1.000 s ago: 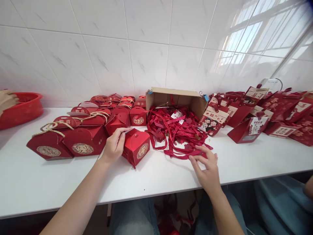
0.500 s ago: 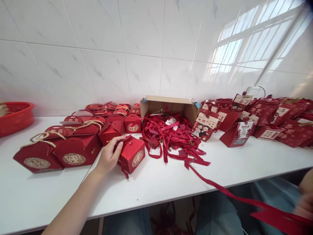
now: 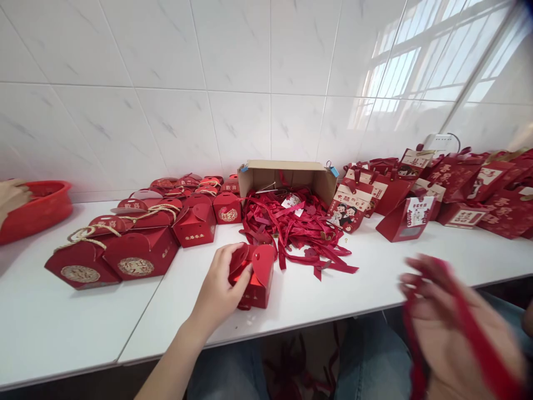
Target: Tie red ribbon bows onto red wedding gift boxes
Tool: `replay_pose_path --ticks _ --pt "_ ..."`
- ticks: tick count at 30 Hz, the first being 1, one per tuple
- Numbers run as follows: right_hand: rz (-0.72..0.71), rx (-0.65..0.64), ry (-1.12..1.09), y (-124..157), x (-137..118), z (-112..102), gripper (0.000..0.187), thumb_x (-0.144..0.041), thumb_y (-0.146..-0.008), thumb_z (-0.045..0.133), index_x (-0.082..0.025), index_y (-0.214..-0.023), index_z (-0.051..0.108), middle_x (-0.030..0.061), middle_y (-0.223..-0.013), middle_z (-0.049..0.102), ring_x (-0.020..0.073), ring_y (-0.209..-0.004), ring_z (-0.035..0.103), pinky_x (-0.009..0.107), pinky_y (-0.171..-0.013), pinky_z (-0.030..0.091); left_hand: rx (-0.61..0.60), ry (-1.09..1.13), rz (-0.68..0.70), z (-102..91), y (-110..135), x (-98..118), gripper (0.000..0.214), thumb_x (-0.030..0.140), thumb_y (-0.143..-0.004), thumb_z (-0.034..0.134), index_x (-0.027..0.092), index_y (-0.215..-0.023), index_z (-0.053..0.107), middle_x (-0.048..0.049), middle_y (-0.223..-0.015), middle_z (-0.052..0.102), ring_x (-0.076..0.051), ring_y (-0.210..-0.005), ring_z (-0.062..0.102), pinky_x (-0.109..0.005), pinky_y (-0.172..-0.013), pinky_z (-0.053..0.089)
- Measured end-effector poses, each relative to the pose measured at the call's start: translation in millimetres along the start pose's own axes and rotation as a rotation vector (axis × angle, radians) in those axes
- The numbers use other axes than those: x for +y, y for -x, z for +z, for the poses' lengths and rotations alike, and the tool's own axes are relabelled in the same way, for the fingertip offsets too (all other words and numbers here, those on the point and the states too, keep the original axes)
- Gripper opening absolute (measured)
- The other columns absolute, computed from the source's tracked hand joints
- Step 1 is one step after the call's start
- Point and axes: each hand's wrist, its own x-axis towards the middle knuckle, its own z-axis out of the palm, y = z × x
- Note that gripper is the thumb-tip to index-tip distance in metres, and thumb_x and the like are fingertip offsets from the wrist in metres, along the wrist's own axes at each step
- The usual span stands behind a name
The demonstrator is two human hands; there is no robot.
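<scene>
My left hand (image 3: 222, 286) grips a small red gift box (image 3: 263, 272) by its upper left side, near the front edge of the table. The box's curved top flaps stand partly apart, and a bit of ribbon shows under its near side. At the lower right, my right hand (image 3: 453, 322) is raised off the table and smeared by motion. A red ribbon (image 3: 470, 328) loops over its fingers and hangs down; the exact grip is blurred. Between the hands, farther back, lies a tangled heap of red ribbons (image 3: 300, 233) spilling from a cardboard box (image 3: 287, 166).
Red gift boxes (image 3: 141, 255), some with rope handles, stand in rows at left. Red gift bags (image 3: 458, 178) crowd the right side. Another person's hand (image 3: 14, 194) is at a red basin (image 3: 50, 205). The white table (image 3: 200, 339) meets a tiled wall.
My left hand has brought the small box right and nearer to me, turning it. My right hand has come in from the right edge with the ribbon, which has left the heap.
</scene>
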Motion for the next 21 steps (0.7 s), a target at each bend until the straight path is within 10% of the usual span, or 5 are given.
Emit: replay_pose_path --ticks 5,10,14,21 --pt "0.432 -0.456 -0.457 8 -11 75 0.032 -0.047 -0.071 0.072 -0.015 -0.070 0.069 0.0002 -0.053 0.054 0.0064 -0.043 0.035 0.021 -0.041 0.027 -0.002 0.014 0.021 2.2 8 20 0.038 0.031 -0.087 0.051 0.027 -0.124 0.049 -0.0095 -0.126 0.050 -0.026 -0.119 0.050 -0.043 -0.099 0.045" --pt "0.380 -0.624 -0.389 32 -24 94 0.029 -0.044 -0.074 0.071 -0.015 -0.071 0.071 -0.0016 -0.054 0.052 0.0068 -0.047 0.035 0.021 -0.044 0.028 0.197 0.027 0.093 -11.6 42 49 0.004 0.026 -0.081 0.055 0.027 -0.082 0.060 -0.0082 -0.103 0.058 -0.029 -0.106 0.053 -0.047 -0.090 0.047" --pt "0.247 -0.610 -0.343 43 -32 87 0.024 -0.039 -0.078 0.067 -0.020 -0.091 0.075 0.0028 -0.072 0.062 0.0115 -0.058 0.050 0.023 -0.052 0.041 -0.176 0.219 -0.074 -8.9 77 65 0.008 0.033 -0.081 0.057 0.030 -0.085 0.064 -0.0068 -0.080 0.062 -0.024 -0.076 0.060 -0.037 -0.066 0.052" --pt "0.132 -0.656 -0.356 61 -39 68 0.024 -0.034 -0.085 0.060 -0.026 -0.102 0.074 0.0021 -0.065 0.057 0.0118 -0.058 0.054 0.021 -0.051 0.046 -0.557 0.699 -0.446 27.9 105 61 0.050 0.059 -0.087 0.040 0.028 -0.117 0.065 -0.0083 -0.095 0.069 -0.021 -0.081 0.064 -0.034 -0.078 0.053"
